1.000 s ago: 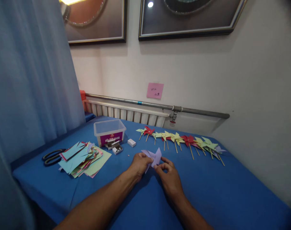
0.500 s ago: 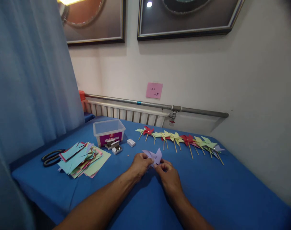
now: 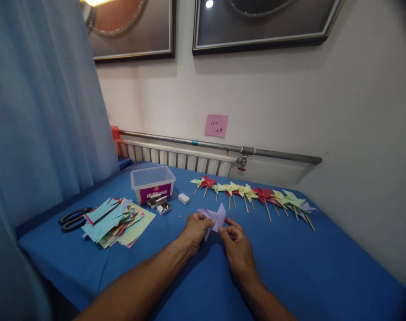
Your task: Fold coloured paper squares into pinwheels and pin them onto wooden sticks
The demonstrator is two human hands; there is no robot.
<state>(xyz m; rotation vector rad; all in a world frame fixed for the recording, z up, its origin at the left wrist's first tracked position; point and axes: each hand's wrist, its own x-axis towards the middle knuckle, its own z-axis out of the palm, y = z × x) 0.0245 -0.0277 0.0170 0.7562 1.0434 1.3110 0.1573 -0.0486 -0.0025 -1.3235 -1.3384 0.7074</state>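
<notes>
Centrally, the lilac pinwheel (image 3: 218, 217) is positioned above the tabletop (image 3: 310, 272), well inside its edges. The left hand (image 3: 194, 229) grips the pinwheel from its left side, the thumb pressed on the front near the middle and the other fingers largely hidden behind the paper. The right hand (image 3: 238, 245) has its thumb and fingers closed on the lower right part of the same pinwheel (any small part between these fingertips is too small to tell). The blades stand tilted, one pointing upward. Along the far edge of the tabletop, a row of finished pinwheels (image 3: 263, 195) in green, red, yellow and lilac extends to the far right corner, several overlapping, with their sticks directed toward the near side. Toward the left corner, black-handled scissors (image 3: 71, 220) lie beside a loose pile of coloured paper (image 3: 102, 226), which covers part of them. Near the left part of the far edge stands a clear plastic tub (image 3: 135, 182) with a purple label. In front of the tub is an opened small box (image 3: 163, 208) containing shiny items; a closed white box (image 3: 183, 199) lies just to the right, apart from both hands.
</notes>
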